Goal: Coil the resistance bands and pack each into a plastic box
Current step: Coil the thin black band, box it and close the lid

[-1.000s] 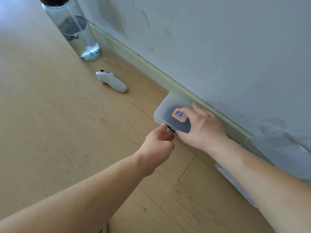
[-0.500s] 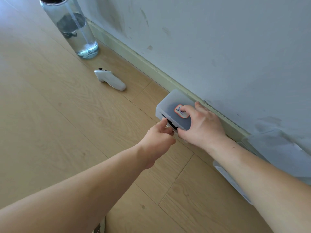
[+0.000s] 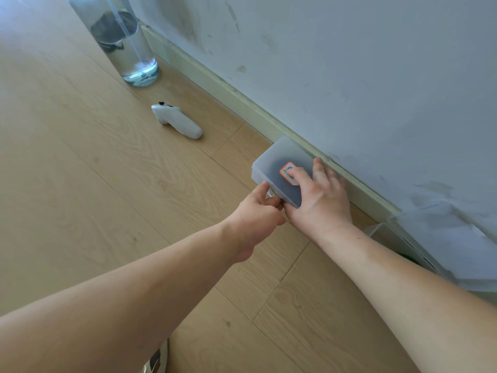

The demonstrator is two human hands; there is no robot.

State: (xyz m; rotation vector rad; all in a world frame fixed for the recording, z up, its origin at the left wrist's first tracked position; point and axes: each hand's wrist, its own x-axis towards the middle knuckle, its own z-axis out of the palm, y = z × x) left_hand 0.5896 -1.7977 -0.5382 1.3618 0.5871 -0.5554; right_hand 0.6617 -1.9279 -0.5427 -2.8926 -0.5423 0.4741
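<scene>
A translucent plastic box (image 3: pixel 271 164) with a red-edged label (image 3: pixel 285 169) lies on the wooden floor against the baseboard. Something dark shows through its lid; I cannot make out its shape. My right hand (image 3: pixel 320 201) lies flat on the lid, fingers spread and pressing down, with the thumb along the front edge. My left hand (image 3: pixel 255 211) has curled fingers and pinches the small clasp at the box's front edge, right beside my right thumb.
Another translucent box with a raised lid (image 3: pixel 441 238) stands to the right along the wall. A white handheld controller (image 3: pixel 176 122) lies on the floor to the left. Beyond it a clear water bottle (image 3: pixel 121 41) stands by the baseboard (image 3: pixel 215 84).
The dark gap under the lid's front edge has closed. My left hand has moved in onto the front clasp, and my right hand keeps pressing on the lid.
</scene>
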